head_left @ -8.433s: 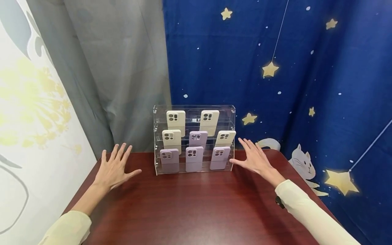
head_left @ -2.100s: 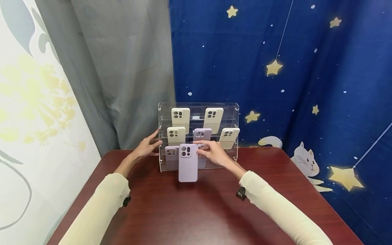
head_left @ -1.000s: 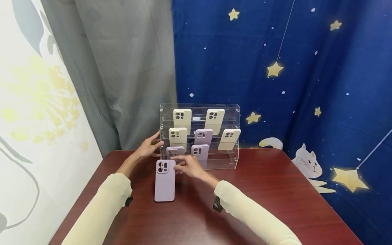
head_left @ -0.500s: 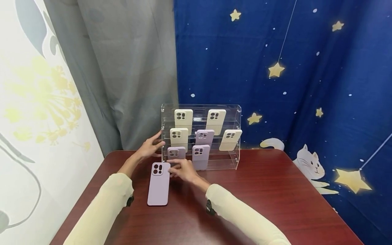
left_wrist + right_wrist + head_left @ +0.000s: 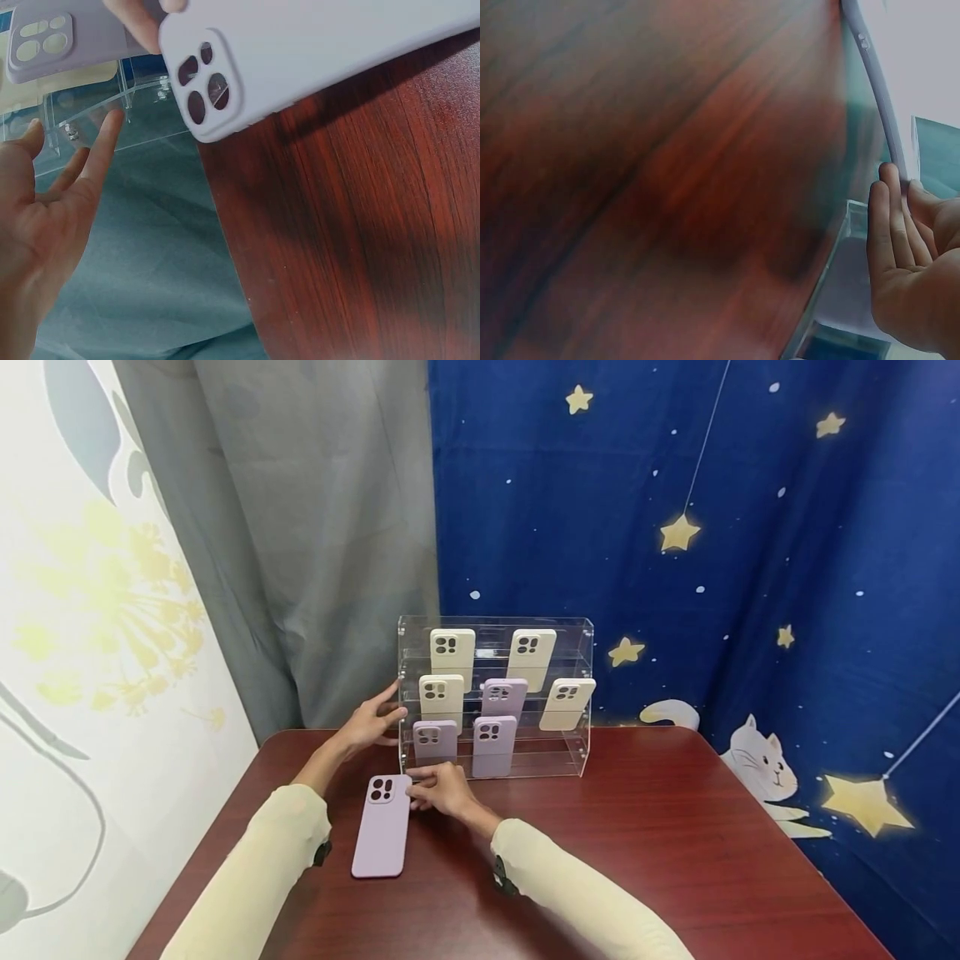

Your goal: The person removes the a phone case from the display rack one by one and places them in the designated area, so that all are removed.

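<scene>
My right hand (image 5: 444, 789) pinches a light purple phone case (image 5: 382, 831) at its top right corner, between thumb and fingers. The case leans back toward the table in front of the clear acrylic display stand (image 5: 551, 767); dark table shows through its camera holes. In the right wrist view the case (image 5: 877, 90) appears edge-on, held by the fingertips. My left hand (image 5: 365, 724) touches the stand's left side panel with fairly straight fingers, seen also as the left hand (image 5: 52, 225) in the left wrist view. Whether the case's lower edge touches the table is unclear.
Several phone cases stand on the tiers: two cream ones, such as the left cream case (image 5: 453, 652), on top, a purple case (image 5: 504, 693) between cream ones mid-height, and two purple below. The brown table (image 5: 637, 827) reaches a grey curtain (image 5: 337, 527) and blue curtain (image 5: 525, 527).
Both hands were spread over the table at first. The right hand has since taken the bottom-right purple case from the stand, carried it left and lowered it; the left hand stays at the stand.
</scene>
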A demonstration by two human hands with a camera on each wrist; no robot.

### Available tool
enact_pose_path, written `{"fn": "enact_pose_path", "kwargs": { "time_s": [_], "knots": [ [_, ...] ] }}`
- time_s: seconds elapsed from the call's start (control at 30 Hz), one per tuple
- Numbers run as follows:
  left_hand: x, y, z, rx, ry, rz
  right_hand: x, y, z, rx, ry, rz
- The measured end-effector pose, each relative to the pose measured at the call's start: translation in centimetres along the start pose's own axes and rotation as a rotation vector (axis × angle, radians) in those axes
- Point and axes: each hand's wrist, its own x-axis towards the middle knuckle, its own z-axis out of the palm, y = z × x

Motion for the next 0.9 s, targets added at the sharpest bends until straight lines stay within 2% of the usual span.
{"fn": "enact_pose_path", "kwargs": {
  "time_s": [0.37, 0.9],
  "knots": [
    [0.1, 0.0, 0.1, 0.017, 0.007, -0.01, -0.4, 0.9, 1.1, 0.089, -0.006, 0.079],
    [0.1, 0.1, 0.1, 0.024, 0.005, -0.017, 0.0, 1.9, 1.3, -0.064, 0.031, 0.03]
  ]
}}
